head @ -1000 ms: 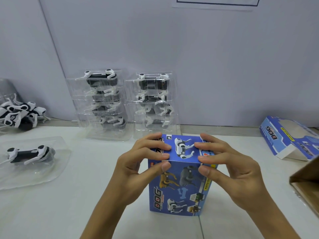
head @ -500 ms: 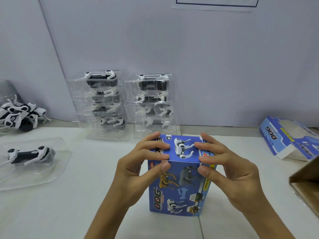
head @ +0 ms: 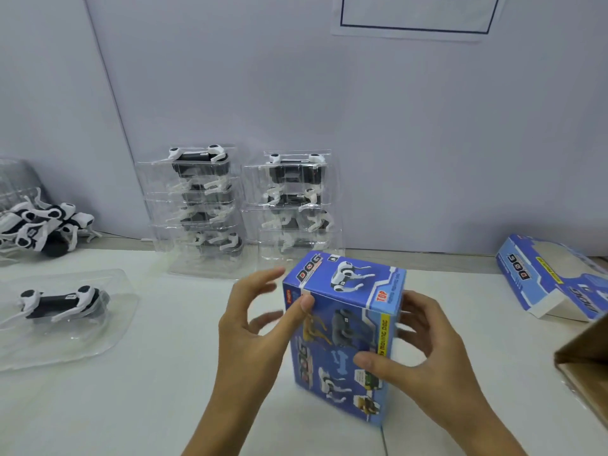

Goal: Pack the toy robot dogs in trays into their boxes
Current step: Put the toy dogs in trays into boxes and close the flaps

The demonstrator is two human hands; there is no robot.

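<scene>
At the far left a trayed dog [head: 61, 302] is lying in wait on the table [head: 164, 373], with stacked trays [head: 197, 205] behind. The closed blue box [head: 345, 330] is being steadied at mid-table: the left hand [head: 253, 327] is loosely spread, thumb touching its edge, while the right hand [head: 424, 360] is gripping its side. Packing this box is judged finished; setting it aside, then fetching the flat box [head: 539, 281], is called for.

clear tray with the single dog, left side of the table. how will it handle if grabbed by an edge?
The tray looks like thin clear blister plastic, so it will probably flex if lifted by one edge. The dog sits in the middle, so the weight would likely sag there. No lid shows, so tilting might spill the dog. The smooth surface may slip in a grip.
</scene>
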